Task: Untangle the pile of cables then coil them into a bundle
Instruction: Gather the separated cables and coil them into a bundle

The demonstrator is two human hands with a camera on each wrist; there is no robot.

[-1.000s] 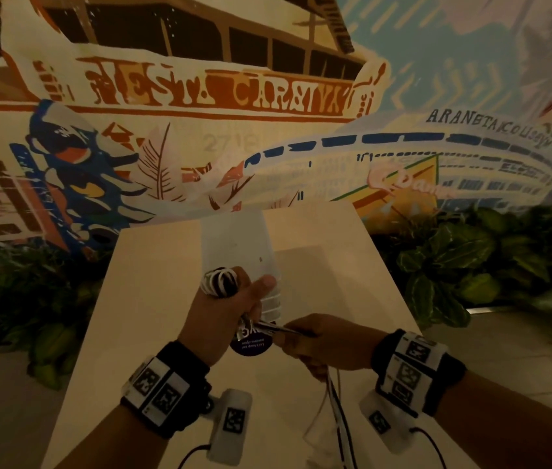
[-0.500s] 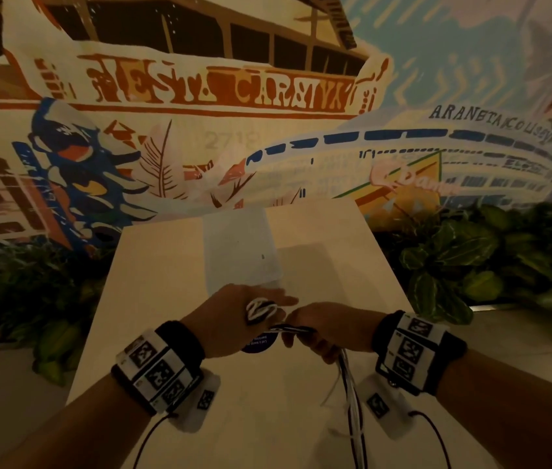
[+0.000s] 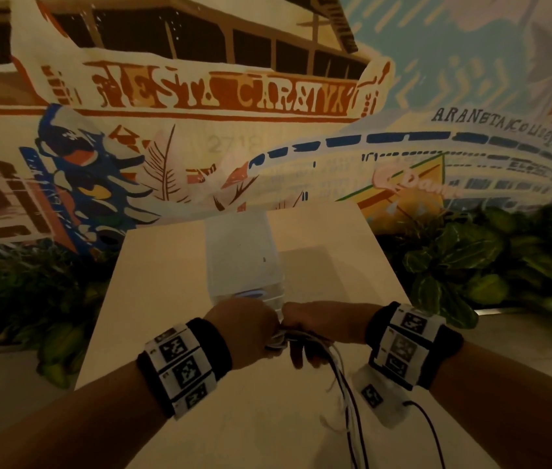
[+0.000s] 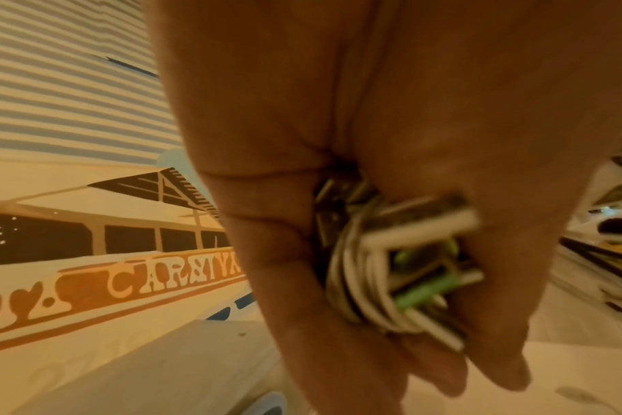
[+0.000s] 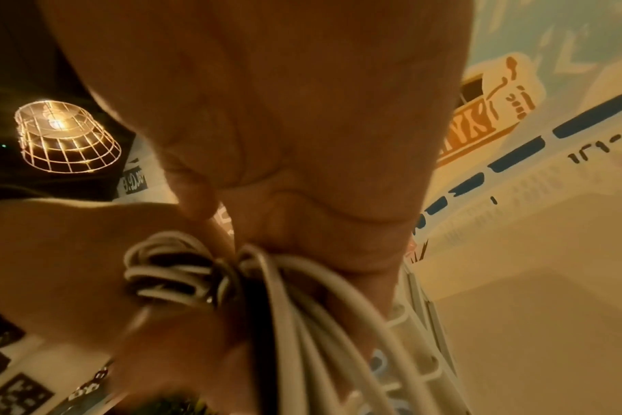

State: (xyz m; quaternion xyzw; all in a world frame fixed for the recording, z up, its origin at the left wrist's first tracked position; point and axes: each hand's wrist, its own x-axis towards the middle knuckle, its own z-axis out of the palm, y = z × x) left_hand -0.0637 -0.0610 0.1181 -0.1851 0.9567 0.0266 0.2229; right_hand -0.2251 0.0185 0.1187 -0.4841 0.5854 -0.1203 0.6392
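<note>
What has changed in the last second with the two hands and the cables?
The left hand, gripping the coiled bundle of white and black cables, came down from in front of the clear plastic container toward the beige table and met the right hand. The coil, raised before, is now mostly hidden between them. Unchanged: both hands grip; the loose cable ends trail off toward the person.
</note>
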